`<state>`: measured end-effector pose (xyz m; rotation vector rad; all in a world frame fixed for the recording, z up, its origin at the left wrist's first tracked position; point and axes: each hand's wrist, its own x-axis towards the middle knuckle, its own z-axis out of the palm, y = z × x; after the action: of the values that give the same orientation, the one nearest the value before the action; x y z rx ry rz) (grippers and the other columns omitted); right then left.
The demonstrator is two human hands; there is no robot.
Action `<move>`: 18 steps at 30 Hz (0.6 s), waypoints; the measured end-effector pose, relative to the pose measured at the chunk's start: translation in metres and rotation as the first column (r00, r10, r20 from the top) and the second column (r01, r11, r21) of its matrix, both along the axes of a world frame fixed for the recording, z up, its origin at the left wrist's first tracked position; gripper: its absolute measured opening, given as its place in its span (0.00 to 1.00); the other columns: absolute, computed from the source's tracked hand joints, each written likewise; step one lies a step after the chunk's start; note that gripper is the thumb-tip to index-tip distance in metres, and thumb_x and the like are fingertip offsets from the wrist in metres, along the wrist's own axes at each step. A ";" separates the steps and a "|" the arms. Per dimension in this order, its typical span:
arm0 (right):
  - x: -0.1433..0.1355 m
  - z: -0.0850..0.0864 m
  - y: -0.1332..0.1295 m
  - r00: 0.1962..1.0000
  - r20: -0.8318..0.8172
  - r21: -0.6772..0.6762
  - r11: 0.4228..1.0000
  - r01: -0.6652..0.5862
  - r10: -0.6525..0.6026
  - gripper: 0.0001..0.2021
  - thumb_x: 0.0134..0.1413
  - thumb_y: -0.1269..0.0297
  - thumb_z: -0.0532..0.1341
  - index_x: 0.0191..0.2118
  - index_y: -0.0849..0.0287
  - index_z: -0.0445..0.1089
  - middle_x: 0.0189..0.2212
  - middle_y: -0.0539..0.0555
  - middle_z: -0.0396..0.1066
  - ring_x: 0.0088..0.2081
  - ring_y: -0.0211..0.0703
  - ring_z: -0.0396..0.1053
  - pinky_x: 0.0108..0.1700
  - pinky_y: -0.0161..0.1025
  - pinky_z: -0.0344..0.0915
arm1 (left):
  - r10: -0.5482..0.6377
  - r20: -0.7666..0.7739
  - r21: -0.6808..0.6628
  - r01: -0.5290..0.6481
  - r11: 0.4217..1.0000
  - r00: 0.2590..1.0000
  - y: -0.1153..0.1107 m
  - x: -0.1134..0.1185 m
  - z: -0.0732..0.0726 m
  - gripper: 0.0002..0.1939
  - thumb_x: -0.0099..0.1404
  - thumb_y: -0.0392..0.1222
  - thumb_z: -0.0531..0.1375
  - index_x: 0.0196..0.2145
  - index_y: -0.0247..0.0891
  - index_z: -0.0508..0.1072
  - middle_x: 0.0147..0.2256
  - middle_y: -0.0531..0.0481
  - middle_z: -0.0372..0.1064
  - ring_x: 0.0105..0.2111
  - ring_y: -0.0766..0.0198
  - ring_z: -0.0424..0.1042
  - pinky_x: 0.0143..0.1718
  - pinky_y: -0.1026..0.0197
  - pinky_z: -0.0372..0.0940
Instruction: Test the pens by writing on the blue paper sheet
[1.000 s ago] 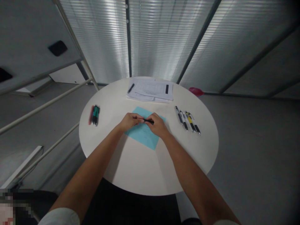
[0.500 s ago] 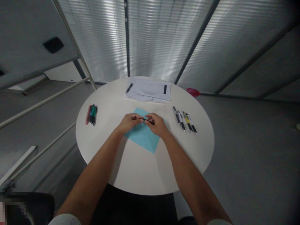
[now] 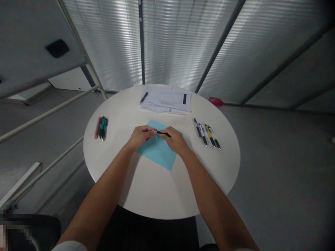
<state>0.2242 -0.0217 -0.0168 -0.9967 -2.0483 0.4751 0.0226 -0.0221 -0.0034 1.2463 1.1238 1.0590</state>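
Note:
Over a light blue sheet of paper, both hands meet at a dark pen held roughly level. My right hand is closed around the pen, thumb and fingers pressed on its barrel. At the pen's left end, my left hand is closed in a pinch; whatever lies inside those fingertips is too small to make out. The sheet lies at an angle on the white round table, partly covered by the hands.
Several pens with white, black and yellow parts lie at the right. Green-and-black pens beside reddish ones lie at the left. Stacked printed papers with a black pen sit at the far edge. A metal rail runs left.
My left hand has shifted slightly left, away from my right hand. More of the dark pen shows between them. My right fingers have closed more around it.

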 end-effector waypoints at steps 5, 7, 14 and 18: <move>0.002 0.005 -0.004 0.993 0.121 -0.026 1.000 0.016 -0.013 0.10 0.66 0.62 0.56 0.45 0.51 0.74 0.41 0.54 0.75 0.43 0.44 0.72 0.47 0.42 0.66 | -0.009 -0.012 -0.037 0.008 0.999 1.000 0.000 0.001 -0.001 0.18 0.48 0.48 0.70 0.35 0.33 0.80 0.23 0.52 0.70 0.19 0.72 0.59 0.22 0.64 0.53; 0.000 0.005 -0.006 0.992 0.123 -0.022 1.000 0.014 -0.011 0.08 0.63 0.62 0.58 0.45 0.52 0.73 0.41 0.54 0.74 0.43 0.44 0.71 0.46 0.42 0.67 | -0.018 -0.012 -0.043 0.018 0.999 1.000 0.000 0.000 -0.001 0.19 0.48 0.48 0.70 0.36 0.33 0.81 0.21 0.53 0.68 0.19 0.72 0.58 0.22 0.64 0.52; -0.001 -0.003 -0.002 0.998 0.027 -0.073 0.996 0.053 -0.051 0.06 0.55 0.69 0.62 0.39 0.55 0.67 0.37 0.53 0.70 0.38 0.42 0.69 0.41 0.40 0.66 | -0.034 -0.010 -0.026 0.034 0.999 0.999 0.000 -0.004 0.000 0.19 0.47 0.47 0.71 0.36 0.33 0.81 0.17 0.55 0.63 0.18 0.73 0.55 0.22 0.65 0.50; 0.001 -0.004 -0.001 0.999 0.001 -0.091 0.995 0.040 -0.040 0.04 0.58 0.63 0.63 0.35 0.55 0.68 0.34 0.51 0.71 0.36 0.41 0.69 0.40 0.39 0.65 | -0.022 0.010 -0.032 0.022 0.999 1.000 0.000 -0.006 -0.002 0.19 0.47 0.48 0.72 0.36 0.33 0.81 0.20 0.54 0.66 0.19 0.73 0.56 0.22 0.65 0.51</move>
<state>0.2250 -0.0228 -0.0205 -1.0889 -2.0178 0.5513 0.0171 -0.0217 -0.0050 1.2249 1.1131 1.0256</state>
